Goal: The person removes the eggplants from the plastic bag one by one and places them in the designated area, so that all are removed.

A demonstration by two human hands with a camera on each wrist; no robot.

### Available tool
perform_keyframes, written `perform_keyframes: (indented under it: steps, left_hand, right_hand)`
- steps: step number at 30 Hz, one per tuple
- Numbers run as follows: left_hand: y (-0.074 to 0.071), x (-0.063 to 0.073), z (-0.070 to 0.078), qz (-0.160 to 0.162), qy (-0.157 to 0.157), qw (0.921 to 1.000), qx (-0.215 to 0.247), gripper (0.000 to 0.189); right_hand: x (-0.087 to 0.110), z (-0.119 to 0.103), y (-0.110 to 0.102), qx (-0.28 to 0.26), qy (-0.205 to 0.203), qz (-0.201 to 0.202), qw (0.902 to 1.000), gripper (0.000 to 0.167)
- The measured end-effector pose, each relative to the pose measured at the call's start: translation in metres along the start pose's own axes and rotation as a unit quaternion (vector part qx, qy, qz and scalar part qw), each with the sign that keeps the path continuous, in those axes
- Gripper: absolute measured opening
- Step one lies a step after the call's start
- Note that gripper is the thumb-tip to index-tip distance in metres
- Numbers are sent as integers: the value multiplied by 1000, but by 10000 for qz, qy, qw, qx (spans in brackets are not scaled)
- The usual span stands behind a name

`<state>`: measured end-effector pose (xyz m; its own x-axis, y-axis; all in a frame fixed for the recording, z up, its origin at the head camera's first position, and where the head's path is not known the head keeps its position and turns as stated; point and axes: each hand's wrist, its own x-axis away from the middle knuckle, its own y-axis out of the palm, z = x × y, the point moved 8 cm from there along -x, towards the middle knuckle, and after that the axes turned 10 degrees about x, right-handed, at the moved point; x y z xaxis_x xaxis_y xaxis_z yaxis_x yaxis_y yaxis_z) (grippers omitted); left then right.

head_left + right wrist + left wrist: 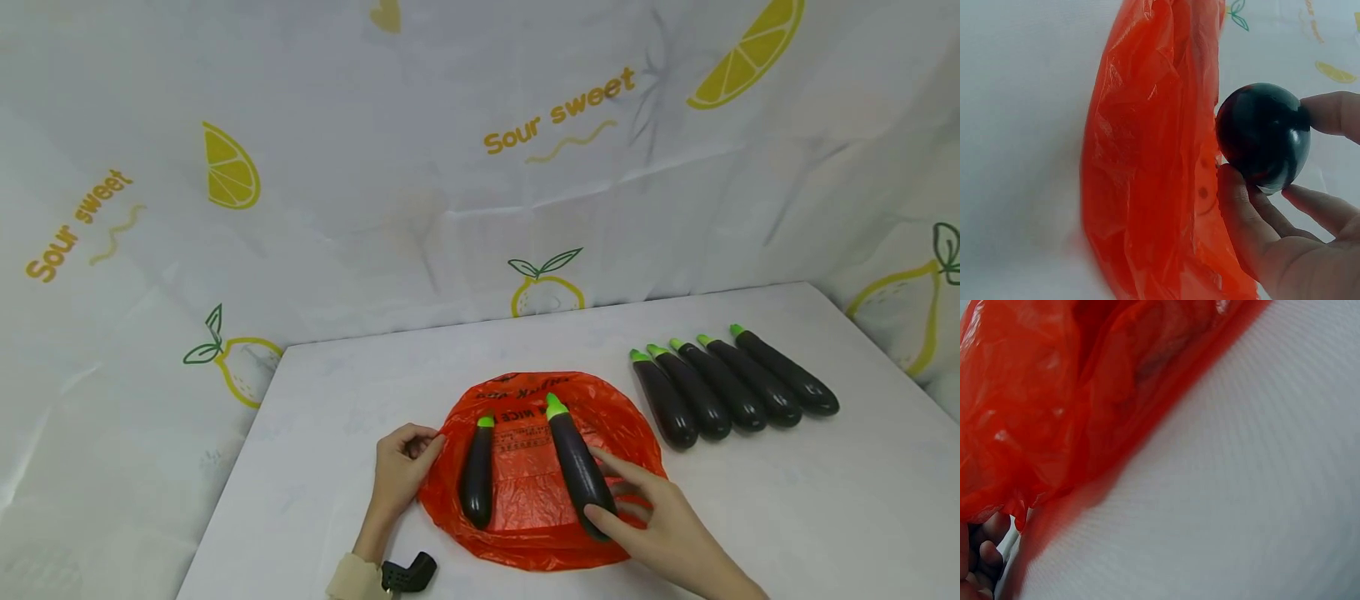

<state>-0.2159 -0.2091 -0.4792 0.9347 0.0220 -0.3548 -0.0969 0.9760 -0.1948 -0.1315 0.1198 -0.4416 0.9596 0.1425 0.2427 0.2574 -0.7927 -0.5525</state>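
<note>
A red plastic bag (525,500) lies spread open on the table, its rim raised around the inside. One eggplant (477,479) with a bright green stem end rests in the bag's left part. My right hand (652,517) grips a second eggplant (576,467) by its thick end, over the right part of the bag. In the right wrist view the rounded dark end of this eggplant (1264,134) sits between thumb and fingers, beside the bag's rim. My left hand (405,467) pinches the bag's left edge; in the left wrist view its fingers (991,544) show at the red plastic (1029,425).
Several more eggplants (720,387) lie side by side at the back right of the white table (360,383). A printed white cloth (360,208) hangs behind the table. A black strap device (408,573) is on my left wrist.
</note>
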Motion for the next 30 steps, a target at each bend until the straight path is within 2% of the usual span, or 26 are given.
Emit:
perform_keyframes:
  steps: [10,21,30]
  left_hand:
    - [0,0,0,-16,212,9998,25,8]
    - [0,0,1,-37,67,10000,-2,5]
    - [0,0,3,41,7,10000,15,5]
  right_hand:
    - [8,11,-9,48,166,53,9998,77]
    - [21,27,-20,260,552,108,9981,80]
    - [32,42,-30,678,594,231,9957,81]
